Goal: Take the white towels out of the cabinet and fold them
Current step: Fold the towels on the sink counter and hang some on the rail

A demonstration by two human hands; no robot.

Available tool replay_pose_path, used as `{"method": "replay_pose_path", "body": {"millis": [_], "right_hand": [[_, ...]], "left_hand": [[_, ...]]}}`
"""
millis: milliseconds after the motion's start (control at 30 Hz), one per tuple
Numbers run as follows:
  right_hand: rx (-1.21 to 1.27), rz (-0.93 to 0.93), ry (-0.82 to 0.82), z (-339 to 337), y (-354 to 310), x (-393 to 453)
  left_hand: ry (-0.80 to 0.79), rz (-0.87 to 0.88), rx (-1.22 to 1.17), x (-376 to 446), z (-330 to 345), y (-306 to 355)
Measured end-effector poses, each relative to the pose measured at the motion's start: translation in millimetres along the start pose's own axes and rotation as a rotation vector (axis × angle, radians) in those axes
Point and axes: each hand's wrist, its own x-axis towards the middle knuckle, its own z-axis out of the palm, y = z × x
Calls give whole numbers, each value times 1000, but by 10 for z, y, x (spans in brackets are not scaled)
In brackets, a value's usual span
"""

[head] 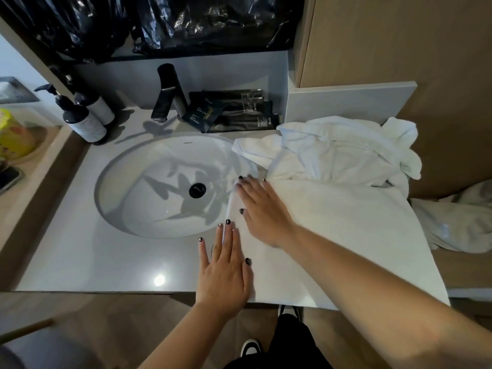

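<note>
A white towel (346, 235) lies spread flat on the right part of the counter, its left edge reaching over the sink rim. My left hand (226, 267) presses flat on the near left edge of that towel, fingers straight. My right hand (262, 209) lies flat on the towel's far left edge, fingers spread. Behind it sits a crumpled heap of white towels (340, 150). Another rumpled white towel (458, 222) lies lower at the far right, off the counter.
The oval sink (149, 187) with a black drain fills the counter's middle. A black tap (167, 94), two pump bottles (82, 115) and dark toiletry packets (231, 110) stand at the back. Black plastic bags (186, 22) hang above. Wooden cabinet walls (399, 38) rise at the right.
</note>
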Motion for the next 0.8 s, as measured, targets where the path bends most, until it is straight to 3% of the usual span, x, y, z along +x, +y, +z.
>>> {"method": "replay_pose_path", "body": {"millis": [67, 167, 400, 567, 700, 800], "right_hand": [[93, 94, 31, 132, -93, -397], [-94, 158, -26, 264, -62, -689], [-18, 223, 26, 112, 682, -829], [-45, 453, 32, 35, 1198, -1240], [28, 670, 54, 28, 1101, -1151], [20, 520, 72, 113, 818, -970]], "left_hand": [[5, 41, 78, 85, -48, 38], [49, 93, 52, 399, -97, 176], [190, 165, -101, 738, 75, 269], [174, 187, -125, 713, 43, 283], [134, 191, -105, 735, -27, 391], [129, 247, -75, 917, -81, 591]]}}
